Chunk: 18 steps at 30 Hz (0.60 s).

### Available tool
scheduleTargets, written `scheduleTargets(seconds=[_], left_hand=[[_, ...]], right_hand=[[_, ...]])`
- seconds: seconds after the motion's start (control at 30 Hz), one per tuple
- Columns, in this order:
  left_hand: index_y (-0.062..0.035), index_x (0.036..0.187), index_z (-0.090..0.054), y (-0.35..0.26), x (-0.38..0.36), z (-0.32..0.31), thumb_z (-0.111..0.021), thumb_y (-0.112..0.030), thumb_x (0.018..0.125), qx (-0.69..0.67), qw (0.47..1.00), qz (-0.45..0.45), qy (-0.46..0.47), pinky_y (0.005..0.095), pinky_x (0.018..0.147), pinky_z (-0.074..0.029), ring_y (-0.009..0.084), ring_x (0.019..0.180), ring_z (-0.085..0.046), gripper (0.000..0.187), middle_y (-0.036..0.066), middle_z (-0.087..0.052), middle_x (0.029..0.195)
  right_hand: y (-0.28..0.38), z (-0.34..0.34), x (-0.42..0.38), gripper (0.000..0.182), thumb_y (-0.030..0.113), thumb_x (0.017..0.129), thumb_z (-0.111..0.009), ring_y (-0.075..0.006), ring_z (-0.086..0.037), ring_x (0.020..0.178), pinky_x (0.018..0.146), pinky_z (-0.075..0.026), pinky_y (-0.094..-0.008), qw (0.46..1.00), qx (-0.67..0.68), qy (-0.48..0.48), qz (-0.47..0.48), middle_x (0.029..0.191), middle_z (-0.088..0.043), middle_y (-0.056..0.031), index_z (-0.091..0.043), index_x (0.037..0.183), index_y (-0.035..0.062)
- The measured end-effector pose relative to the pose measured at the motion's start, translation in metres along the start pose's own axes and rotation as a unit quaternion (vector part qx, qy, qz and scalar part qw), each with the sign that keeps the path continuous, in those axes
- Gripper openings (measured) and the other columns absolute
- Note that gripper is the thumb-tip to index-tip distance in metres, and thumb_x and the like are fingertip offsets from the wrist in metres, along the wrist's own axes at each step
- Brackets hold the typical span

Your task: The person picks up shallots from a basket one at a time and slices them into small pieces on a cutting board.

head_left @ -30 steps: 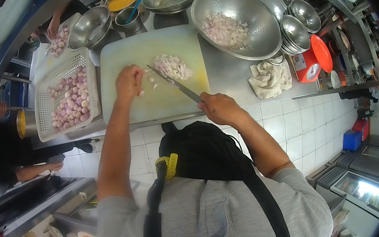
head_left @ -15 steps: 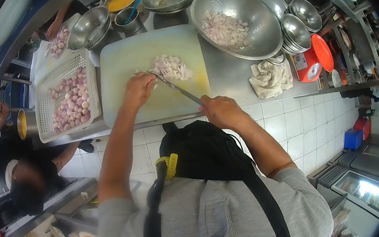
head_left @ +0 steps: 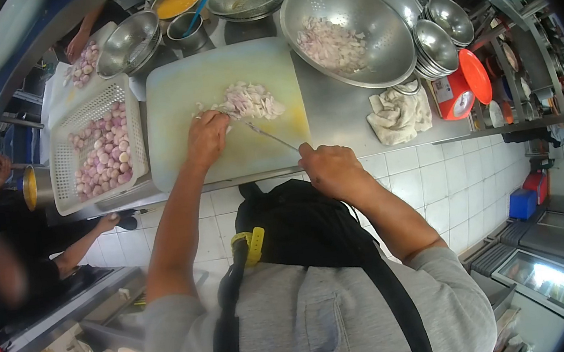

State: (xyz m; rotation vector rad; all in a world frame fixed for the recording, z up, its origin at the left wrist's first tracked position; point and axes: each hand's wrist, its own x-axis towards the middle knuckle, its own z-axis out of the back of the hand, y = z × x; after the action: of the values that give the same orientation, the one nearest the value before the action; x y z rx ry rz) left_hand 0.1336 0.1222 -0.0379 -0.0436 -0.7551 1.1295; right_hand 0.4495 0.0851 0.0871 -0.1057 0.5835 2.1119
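A kitchen knife (head_left: 271, 137) is gripped by its handle in my right hand (head_left: 333, 170), at the near right edge of the pale cutting board (head_left: 266, 160). Its blade points up and left over the board, seen edge-on. My left hand (head_left: 208, 141) is closed on the board left of the blade, fingertips pinched on a shallot that they mostly hide; a pale bit shows beside the thumb. Just beyond the knife tip lies a heap of chopped shallots (head_left: 252, 101), with a few scraps near my left fingers.
Left of the board stands a white plastic basket (head_left: 62, 176) of peeled shallots. A large steel colander (head_left: 384, 37) with chopped shallots is at the back right. A crumpled cloth (head_left: 399, 116) and red scale (head_left: 456, 100) lie right. Co-workers (head_left: 29, 238) are at the left.
The knife blade has turned from showing its flat side to nearly edge-on, its tip no longer beyond my left fingers. At the left, a co-worker has shifted. The view moved slightly.
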Motion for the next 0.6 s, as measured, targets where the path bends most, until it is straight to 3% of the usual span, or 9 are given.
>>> scheduleTargets(seconds=[0.17, 0.27, 0.47, 0.6], left_hand=[[-0.0068, 0.098, -0.071, -0.003, -0.002, 0.0, -0.071, -0.005, 0.086, -0.041, 0.994, 0.101, 0.0, 0.0448, 0.08, -0.052, 0.0331, 0.088, -0.066, 0.012, 0.009, -0.069, 0.096], [-0.008, 0.099, -0.072, -0.017, 0.011, 0.005, -0.071, -0.006, 0.085, -0.026, 0.998, 0.04, -0.034, 0.0459, 0.078, -0.052, 0.0332, 0.088, -0.066, 0.014, 0.009, -0.069, 0.096], [-0.009, 0.093, -0.069, -0.014, 0.022, 0.01, -0.071, -0.006, 0.083, 0.053, 0.992, 0.055, 0.097, 0.0483, 0.076, -0.051, 0.0353, 0.088, -0.066, 0.01, 0.011, -0.068, 0.096], [-0.0079, 0.089, -0.066, -0.011, 0.025, 0.015, -0.07, -0.006, 0.082, -0.002, 0.992, 0.038, 0.116, 0.0482, 0.075, -0.052, 0.0362, 0.087, -0.066, 0.009, 0.012, -0.067, 0.09]], right_hand=[[-0.002, 0.002, 0.004, 0.022, 0.023, 0.103, -0.058, -0.0408, -0.074, 0.087, 0.077, -0.057, -0.0546, 1.0, -0.013, -0.008, -0.01, 0.086, -0.073, -0.0229, -0.059, 0.105, 0.0006], [-0.007, 0.002, 0.011, 0.024, 0.025, 0.105, -0.057, -0.0415, -0.074, 0.09, 0.081, -0.056, -0.0542, 0.999, -0.017, 0.035, -0.02, 0.088, -0.074, -0.0233, -0.059, 0.106, 0.0006], [-0.011, 0.004, 0.013, 0.027, 0.027, 0.107, -0.053, -0.045, -0.071, 0.099, 0.089, -0.054, -0.056, 0.997, 0.043, 0.047, -0.039, 0.092, -0.074, -0.0241, -0.061, 0.109, 0.0017], [-0.011, 0.004, 0.011, 0.027, 0.028, 0.107, -0.053, -0.0463, -0.071, 0.097, 0.088, -0.054, -0.0571, 0.997, 0.052, 0.038, -0.046, 0.092, -0.073, -0.0243, -0.061, 0.109, 0.0023]])
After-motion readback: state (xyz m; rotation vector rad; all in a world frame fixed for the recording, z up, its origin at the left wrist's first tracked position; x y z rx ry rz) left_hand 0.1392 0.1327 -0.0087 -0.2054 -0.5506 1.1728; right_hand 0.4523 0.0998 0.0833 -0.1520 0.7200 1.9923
